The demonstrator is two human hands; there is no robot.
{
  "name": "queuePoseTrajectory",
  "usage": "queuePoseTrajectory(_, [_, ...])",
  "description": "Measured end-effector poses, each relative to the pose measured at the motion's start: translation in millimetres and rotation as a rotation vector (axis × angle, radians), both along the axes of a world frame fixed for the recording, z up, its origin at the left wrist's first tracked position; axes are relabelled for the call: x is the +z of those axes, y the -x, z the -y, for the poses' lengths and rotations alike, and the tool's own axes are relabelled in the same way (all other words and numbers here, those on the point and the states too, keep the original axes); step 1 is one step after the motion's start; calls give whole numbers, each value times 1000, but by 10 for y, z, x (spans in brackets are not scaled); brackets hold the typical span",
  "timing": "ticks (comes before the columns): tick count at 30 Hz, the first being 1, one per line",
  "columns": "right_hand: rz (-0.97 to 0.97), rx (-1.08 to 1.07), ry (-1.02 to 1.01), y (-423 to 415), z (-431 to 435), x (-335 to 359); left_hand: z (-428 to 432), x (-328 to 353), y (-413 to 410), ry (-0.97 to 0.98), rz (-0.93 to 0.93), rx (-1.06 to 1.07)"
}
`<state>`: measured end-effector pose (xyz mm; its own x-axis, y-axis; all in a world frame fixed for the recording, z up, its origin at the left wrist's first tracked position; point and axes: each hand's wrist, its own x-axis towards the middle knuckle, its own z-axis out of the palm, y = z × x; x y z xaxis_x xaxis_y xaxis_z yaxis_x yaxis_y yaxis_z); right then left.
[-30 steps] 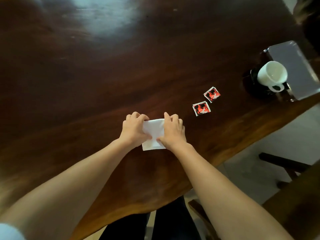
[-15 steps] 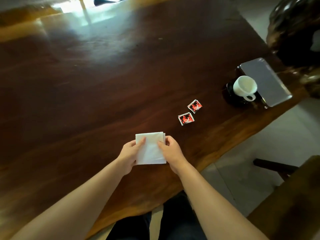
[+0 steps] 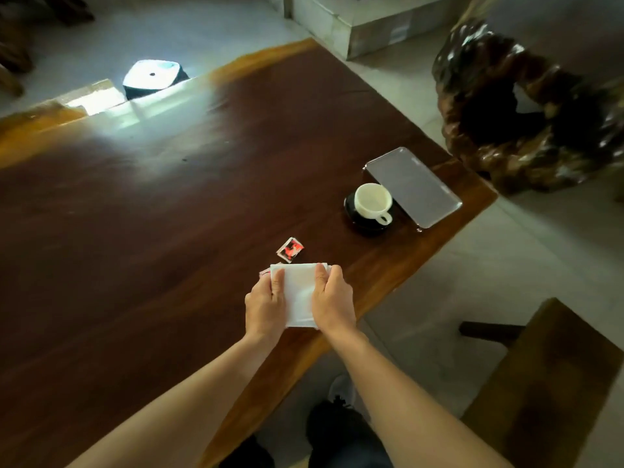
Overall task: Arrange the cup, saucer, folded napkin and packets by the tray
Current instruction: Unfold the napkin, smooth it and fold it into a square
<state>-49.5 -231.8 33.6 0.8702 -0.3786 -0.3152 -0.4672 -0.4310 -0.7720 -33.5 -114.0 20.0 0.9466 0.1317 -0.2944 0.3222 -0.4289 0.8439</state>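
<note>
A white folded napkin (image 3: 299, 293) is held between both hands above the dark wooden table (image 3: 152, 231). My left hand (image 3: 265, 307) grips its left edge, my right hand (image 3: 332, 302) its right edge. One red and black packet (image 3: 290, 249) lies just beyond the napkin; a second packet (image 3: 264, 272) peeks out at the napkin's far left corner, mostly hidden. Farther right, a white cup (image 3: 373, 201) stands on a black saucer (image 3: 353, 216), beside a grey rectangular tray (image 3: 413, 185).
The table's near edge runs diagonally under my forearms, and its right corner lies past the tray. A wooden bench (image 3: 553, 383) stands at the lower right, and a gnarled dark root sculpture (image 3: 526, 106) at the upper right. A bright white object (image 3: 152, 76) sits beyond the far edge.
Both hands have lifted the napkin off the table and carried it right, towards the packets, so it now covers most of one. The view has tilted up, showing the far table edge and floor.
</note>
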Motion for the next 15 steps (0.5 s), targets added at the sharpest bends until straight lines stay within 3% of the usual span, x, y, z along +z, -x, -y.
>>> queuePoseTrajectory(7, [22,-2,45,36,1194,205,1220,184,-50,216,-105,26])
queuePoseTrajectory(11, [4,-26,12,25,1653,251,1664,336,-191,150,-170,-9])
queuePoseTrajectory(15, [5,-112,-33,-23,1967,265,1982,362,-310,108,-117,-130])
